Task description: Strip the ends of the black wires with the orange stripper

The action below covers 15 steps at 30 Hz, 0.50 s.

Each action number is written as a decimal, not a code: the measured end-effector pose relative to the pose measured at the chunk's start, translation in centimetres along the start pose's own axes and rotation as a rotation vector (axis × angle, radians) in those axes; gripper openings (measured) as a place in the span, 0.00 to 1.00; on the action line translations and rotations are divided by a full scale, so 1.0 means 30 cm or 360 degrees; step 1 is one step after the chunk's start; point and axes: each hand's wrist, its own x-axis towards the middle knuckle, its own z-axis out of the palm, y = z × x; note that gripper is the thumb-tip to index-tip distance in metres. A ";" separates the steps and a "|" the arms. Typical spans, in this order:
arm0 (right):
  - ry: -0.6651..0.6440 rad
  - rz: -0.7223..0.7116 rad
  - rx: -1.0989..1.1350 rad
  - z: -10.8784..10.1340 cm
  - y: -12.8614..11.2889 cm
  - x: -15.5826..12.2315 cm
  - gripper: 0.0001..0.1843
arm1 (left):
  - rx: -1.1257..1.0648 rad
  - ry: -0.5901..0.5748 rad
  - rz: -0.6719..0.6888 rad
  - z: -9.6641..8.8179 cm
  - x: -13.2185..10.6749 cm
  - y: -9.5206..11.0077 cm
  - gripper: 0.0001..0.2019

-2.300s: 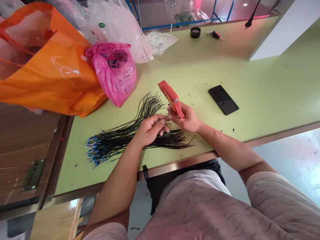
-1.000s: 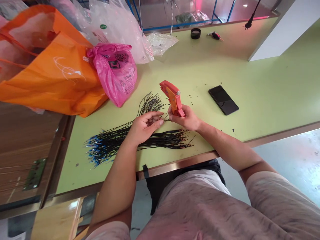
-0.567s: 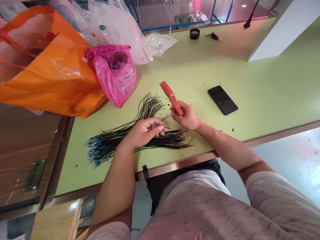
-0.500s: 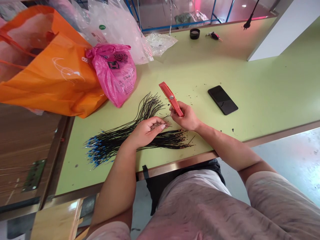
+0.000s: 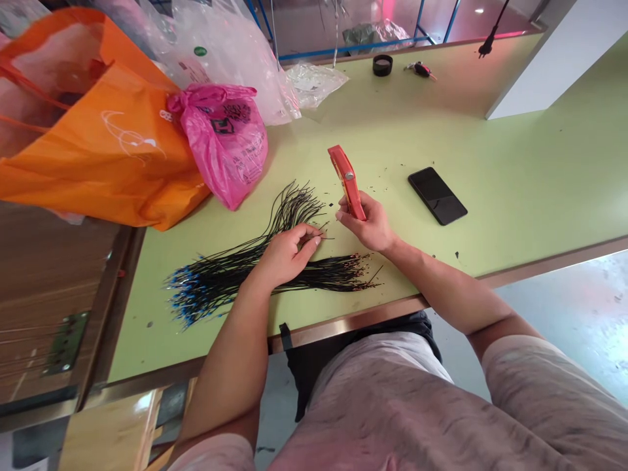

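My right hand (image 5: pixel 369 224) grips an orange-red wire stripper (image 5: pixel 347 180), its head pointing up and away from me. My left hand (image 5: pixel 286 252) is curled, its fingertips pinching a thin black wire (image 5: pixel 321 238) just left of the tool. Under that hand lies a spread bundle of black wires (image 5: pixel 245 271) with blue ends at the left and reddish ends at the right. Another fan of black wires (image 5: pixel 293 204) lies behind it. All rest on a green table (image 5: pixel 515 170).
A black phone (image 5: pixel 437 195) lies right of my hands. An orange bag (image 5: pixel 103 137), a pink plastic bag (image 5: pixel 226 140) and clear bags (image 5: pixel 230 46) stand at the back left. A black cap (image 5: pixel 383 64) and keys (image 5: pixel 420 68) lie far back. A white block (image 5: pixel 554 59) stands at the right.
My right hand has lifted the stripper and turned it more upright, away from my left hand. My left hand has shifted slightly and still pinches a wire.
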 end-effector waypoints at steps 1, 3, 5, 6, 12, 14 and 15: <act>0.0001 0.0001 0.0003 0.000 0.002 0.000 0.21 | -0.0009 -0.0037 -0.0014 0.000 0.000 0.000 0.18; 0.0004 0.0006 0.0000 0.000 0.004 0.000 0.22 | 0.0006 -0.0016 0.0002 0.003 0.002 -0.008 0.16; 0.0001 0.0012 0.0002 0.000 0.004 0.000 0.22 | 0.0050 0.0087 0.0013 0.006 0.007 -0.024 0.14; -0.0003 0.0017 0.0008 0.000 0.002 0.000 0.23 | 0.0054 0.0141 0.0001 0.008 0.009 -0.032 0.14; -0.0073 0.0070 -0.0033 -0.002 -0.008 -0.003 0.25 | -0.0566 0.0405 -0.0185 0.013 0.017 -0.035 0.16; -0.0114 0.0076 -0.0100 -0.003 -0.009 -0.007 0.24 | -0.0779 0.0425 -0.0226 0.012 0.018 -0.020 0.15; -0.0136 0.0069 -0.0148 -0.004 -0.008 -0.010 0.23 | -0.0855 0.0428 -0.0249 0.011 0.019 -0.011 0.14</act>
